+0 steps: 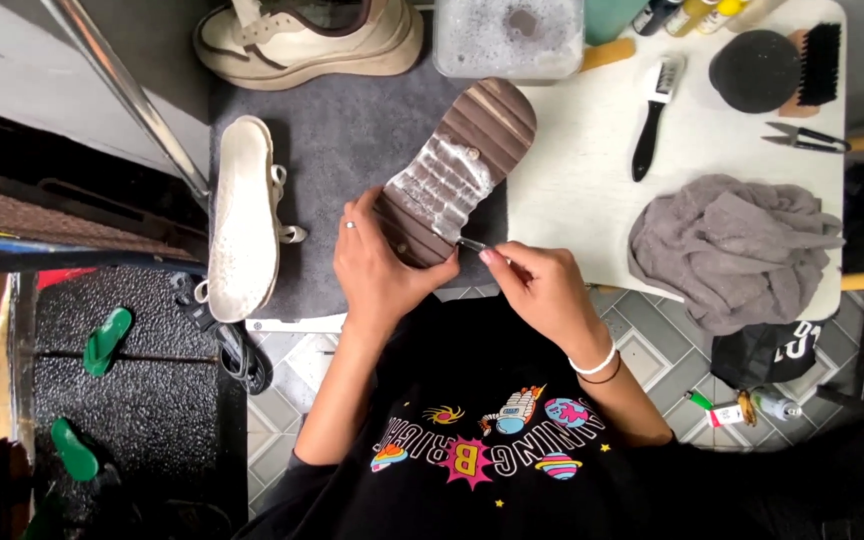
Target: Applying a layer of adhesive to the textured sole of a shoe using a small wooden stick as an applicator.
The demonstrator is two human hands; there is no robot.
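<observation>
Steadying the brown ribbed rubber shoe sole point(457, 170), soapy and lying sole-up on the grey mat point(352, 130), my left hand point(377, 262) clamps its heel end with curled fingers. I judge it light, flexible, slippery. My right hand point(542, 290) pinches a thin metal pick point(472, 244) touching its edge.

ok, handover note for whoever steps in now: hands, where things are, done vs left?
Left hand: grip on the heel end of the brown shoe, sole up on the grey mat.
Right hand: pinches a thin metal tool, tip at the sole's edge.
Done: soapy foam covers the middle of the sole.
Left: toe and heel ridges look unfoamed.
Nearby: white sandal left of it, black brush and grey cloth to the right, foamy tub above.
</observation>
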